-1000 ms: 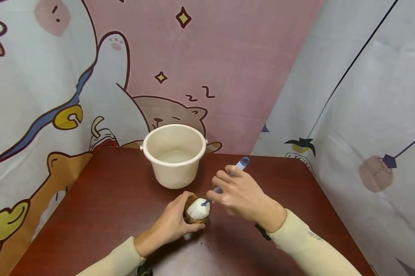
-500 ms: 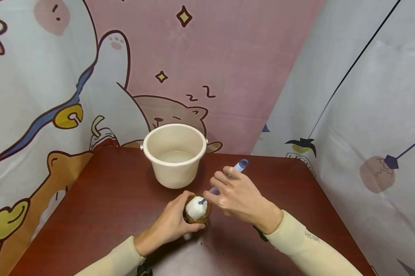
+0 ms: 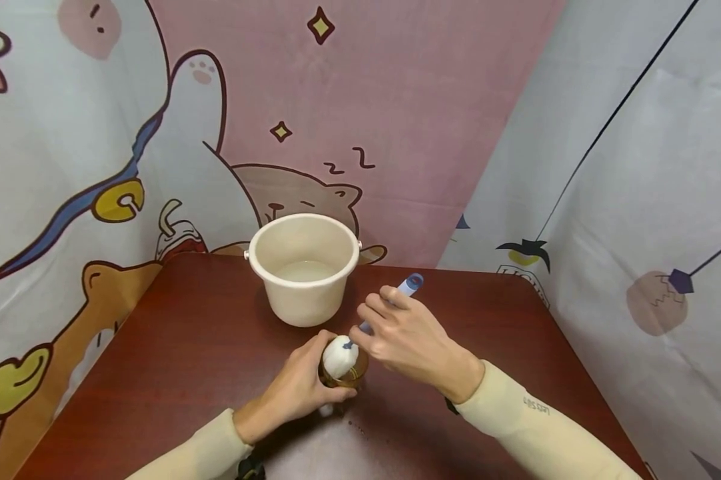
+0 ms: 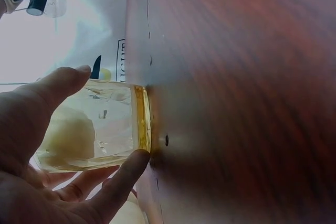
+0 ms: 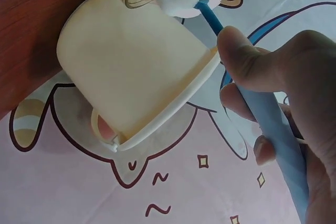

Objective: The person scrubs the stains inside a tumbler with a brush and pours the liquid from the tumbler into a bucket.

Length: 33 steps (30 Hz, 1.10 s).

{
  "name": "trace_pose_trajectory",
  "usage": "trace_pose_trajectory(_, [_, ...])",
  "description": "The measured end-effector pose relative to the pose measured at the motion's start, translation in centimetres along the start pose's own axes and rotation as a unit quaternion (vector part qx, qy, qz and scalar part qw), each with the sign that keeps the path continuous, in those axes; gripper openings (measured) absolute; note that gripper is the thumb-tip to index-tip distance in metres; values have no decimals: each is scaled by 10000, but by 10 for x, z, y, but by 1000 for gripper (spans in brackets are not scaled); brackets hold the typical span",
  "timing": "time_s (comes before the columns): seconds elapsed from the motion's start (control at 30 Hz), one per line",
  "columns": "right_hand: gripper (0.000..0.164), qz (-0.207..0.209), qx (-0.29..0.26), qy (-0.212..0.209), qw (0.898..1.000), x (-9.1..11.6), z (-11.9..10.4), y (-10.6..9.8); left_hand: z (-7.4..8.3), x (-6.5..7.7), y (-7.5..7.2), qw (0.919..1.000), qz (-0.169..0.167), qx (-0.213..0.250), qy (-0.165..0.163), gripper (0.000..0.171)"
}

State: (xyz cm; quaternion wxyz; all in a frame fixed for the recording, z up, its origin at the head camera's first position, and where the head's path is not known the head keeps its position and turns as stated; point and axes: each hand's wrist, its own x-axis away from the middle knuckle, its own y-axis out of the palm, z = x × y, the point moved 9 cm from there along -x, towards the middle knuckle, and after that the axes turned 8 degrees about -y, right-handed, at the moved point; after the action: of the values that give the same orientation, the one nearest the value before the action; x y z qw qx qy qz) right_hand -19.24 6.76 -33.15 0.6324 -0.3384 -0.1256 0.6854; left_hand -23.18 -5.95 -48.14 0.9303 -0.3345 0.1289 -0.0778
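My left hand [image 3: 300, 381] grips an amber-tinted clear glass [image 3: 359, 372], thumb on the near side and fingers on the far side. In the left wrist view the glass [image 4: 116, 121] stands close to the tabletop, and a pale rounded shape shows inside it. My right hand [image 3: 411, 343] holds the blue handle [image 5: 270, 116] of a cup brush by its lower part. The brush's white sponge head [image 3: 339, 358] tilts at the mouth of the glass, partly above the rim. Its blue neck meets the sponge in the right wrist view.
A cream bucket [image 3: 303, 303] stands behind the glass, with a little liquid apparently at its bottom. The dark red wooden table [image 3: 204, 333] carries small dark specks near the glass. Cartoon-printed cloth [image 3: 420, 120] hangs behind and at both sides.
My right hand has shifted slightly left with the brush. The sponge head has moved up and left, uncovering more of the glass's right side. My left hand and the glass stay put.
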Motion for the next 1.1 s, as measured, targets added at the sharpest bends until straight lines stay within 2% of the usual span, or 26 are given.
trace_pose_trajectory(0.47, [21,-105,93,-21,9999,-5,1,1,-1,-1,-1,10000,16,-14,-20,76])
trace_pose_trajectory(1.1, [21,-650,157,-157,9976,-9,6,1,1,-1,-1,9997,17,-222,60,76])
